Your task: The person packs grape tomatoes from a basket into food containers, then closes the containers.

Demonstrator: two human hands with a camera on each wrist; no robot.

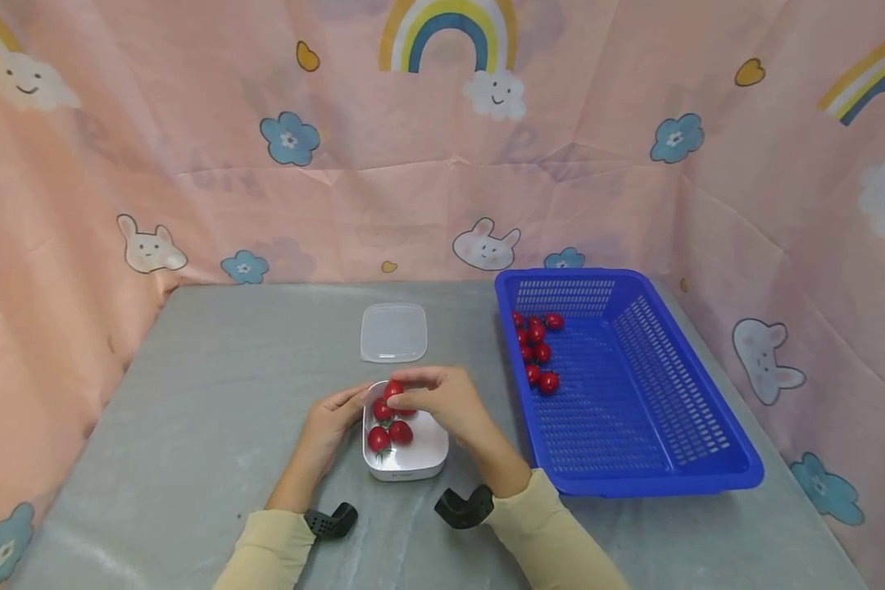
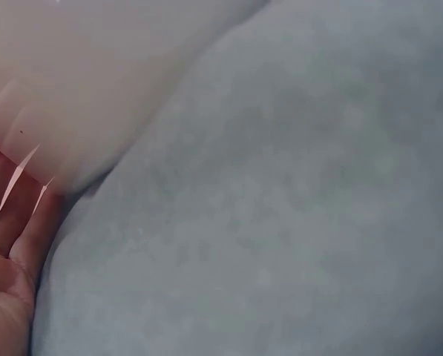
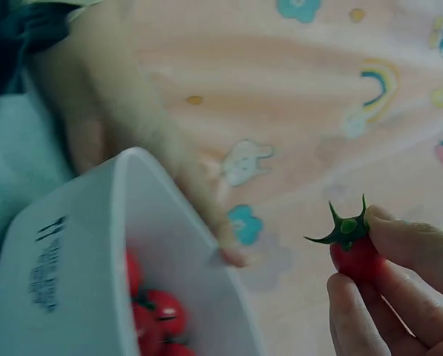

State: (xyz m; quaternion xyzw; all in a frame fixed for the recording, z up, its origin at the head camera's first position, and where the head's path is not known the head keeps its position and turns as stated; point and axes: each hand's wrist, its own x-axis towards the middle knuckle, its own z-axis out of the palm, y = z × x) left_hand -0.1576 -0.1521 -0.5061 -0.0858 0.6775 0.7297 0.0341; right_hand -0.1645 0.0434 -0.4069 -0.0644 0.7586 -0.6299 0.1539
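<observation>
A white square food container (image 1: 425, 447) with several cherry tomatoes (image 1: 401, 433) inside stands on the grey table in the head view. The left hand (image 1: 324, 428) holds its left side, with fingers (image 2: 17, 211) against the outer wall in the left wrist view and a fingertip at the rim in the right wrist view. Above the container, the right hand (image 1: 442, 399) pinches one red cherry tomato (image 3: 358, 259) between thumb and fingers. Its green star-shaped calyx (image 3: 347, 228) faces upward in the right wrist view.
A blue perforated basket (image 1: 634, 459) stands to the right, with several more cherry tomatoes (image 1: 549, 383) along its left side. Behind the container lies a translucent square lid (image 1: 394, 333). A pink patterned curtain (image 1: 413, 197) encloses the grey table (image 1: 214, 393).
</observation>
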